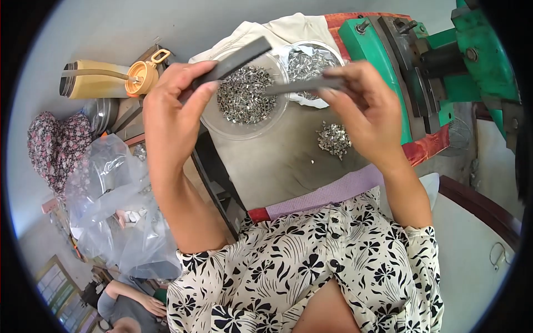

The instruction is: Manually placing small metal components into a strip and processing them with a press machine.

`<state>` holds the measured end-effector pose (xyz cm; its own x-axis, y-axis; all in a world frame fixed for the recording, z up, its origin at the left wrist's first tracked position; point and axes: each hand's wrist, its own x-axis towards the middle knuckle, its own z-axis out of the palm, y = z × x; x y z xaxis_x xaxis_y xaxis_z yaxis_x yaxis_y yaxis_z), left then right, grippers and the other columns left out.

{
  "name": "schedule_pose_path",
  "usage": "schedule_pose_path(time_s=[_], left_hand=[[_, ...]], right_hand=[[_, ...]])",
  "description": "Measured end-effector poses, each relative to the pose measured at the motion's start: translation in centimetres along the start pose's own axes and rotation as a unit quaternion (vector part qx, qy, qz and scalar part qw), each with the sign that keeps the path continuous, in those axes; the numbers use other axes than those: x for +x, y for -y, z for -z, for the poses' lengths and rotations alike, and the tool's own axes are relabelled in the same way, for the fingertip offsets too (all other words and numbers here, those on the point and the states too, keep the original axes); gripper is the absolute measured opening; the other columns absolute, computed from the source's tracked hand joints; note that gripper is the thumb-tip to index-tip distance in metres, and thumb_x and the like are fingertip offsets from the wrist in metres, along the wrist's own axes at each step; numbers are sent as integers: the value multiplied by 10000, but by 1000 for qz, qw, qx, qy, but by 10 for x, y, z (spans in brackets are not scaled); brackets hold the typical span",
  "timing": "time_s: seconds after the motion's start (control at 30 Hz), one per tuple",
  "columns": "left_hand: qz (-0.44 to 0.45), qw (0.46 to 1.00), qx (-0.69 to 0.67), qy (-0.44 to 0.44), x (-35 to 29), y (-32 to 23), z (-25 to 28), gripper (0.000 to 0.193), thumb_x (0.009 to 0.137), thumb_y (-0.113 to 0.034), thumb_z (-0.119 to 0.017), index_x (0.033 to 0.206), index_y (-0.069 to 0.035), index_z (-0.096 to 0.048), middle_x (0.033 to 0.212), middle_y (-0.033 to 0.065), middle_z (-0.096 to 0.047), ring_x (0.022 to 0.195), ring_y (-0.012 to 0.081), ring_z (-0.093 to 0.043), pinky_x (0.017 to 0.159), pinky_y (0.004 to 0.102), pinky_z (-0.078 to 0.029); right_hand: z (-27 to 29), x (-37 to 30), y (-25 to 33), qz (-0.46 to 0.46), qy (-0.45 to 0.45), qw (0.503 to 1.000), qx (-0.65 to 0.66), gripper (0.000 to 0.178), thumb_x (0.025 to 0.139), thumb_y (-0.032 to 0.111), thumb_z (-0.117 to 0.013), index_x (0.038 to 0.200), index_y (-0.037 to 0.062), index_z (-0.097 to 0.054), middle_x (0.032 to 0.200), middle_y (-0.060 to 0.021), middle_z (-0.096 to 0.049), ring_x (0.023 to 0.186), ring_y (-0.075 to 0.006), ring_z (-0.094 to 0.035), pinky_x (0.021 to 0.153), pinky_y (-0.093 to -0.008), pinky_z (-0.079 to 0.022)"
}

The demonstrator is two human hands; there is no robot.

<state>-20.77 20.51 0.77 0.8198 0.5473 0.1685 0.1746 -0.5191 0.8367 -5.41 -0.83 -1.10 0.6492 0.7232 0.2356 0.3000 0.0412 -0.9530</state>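
Observation:
Between the thumb and fingers of my left hand [176, 102] is a dark grey flat bar [241, 57], tilted up to the right, with small notches along its lower edge. My right hand [369, 105] grips a second dark bar [297, 87], blurred by motion, its free end pointing left. Both bars are held in the air, apart from each other, over a clear round tub [222, 129] of small shiny metal pieces [247, 100]. Behind my right hand stands a white bowl [325, 44] lined with plastic, holding more slim silvery pieces [305, 64].
A small heap of metal bits [333, 140] lies on the table [266, 161] below my right hand. A green machine [383, 77] stands to the right. On the left are a yellow flask [97, 77], a clear plastic bag [122, 222] and floral cloth [55, 147]. Another person [130, 302] is at lower left.

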Motion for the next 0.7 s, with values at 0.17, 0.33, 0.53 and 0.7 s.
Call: schedule_pose_path(time_s=[0.17,0.33,0.53,0.7], left_hand=[[114,979,-149,80,-22,2,-4,242,952,-62,-619,1169,29,-670,949,28,-629,861,108,-594,799,248,-470],[156,918,-202,303,-58,-17,-51,229,993,-122,-563,1139,25,-658,844,110,-641,709,181,-650,664,307,-513],[133,890,-158,406,-112,-5,-129,224,1006,-158,-526,1034,30,-645,785,163,-668,648,235,-676,630,357,-528],[140,916,-84,367,-134,-2,-134,205,977,-180,-584,1057,8,-591,801,182,-680,679,312,-686,639,402,-525]], right_hand=[[58,-87,-17,-176,-13,979,104,117,938,8,-629,1041,-39,-603,953,-86,-665,799,-180,-718,731,-291,-583],[108,-174,-50,-345,-190,909,134,134,984,141,-616,974,8,-602,815,-82,-672,691,-174,-708,650,-299,-609],[120,-179,-78,-388,-278,877,59,138,975,169,-648,979,33,-625,781,-64,-682,616,-112,-657,591,-257,-579],[119,-172,-86,-321,-214,914,-128,280,938,105,-694,1143,-12,-544,708,-17,-616,519,-54,-520,449,-215,-423]])
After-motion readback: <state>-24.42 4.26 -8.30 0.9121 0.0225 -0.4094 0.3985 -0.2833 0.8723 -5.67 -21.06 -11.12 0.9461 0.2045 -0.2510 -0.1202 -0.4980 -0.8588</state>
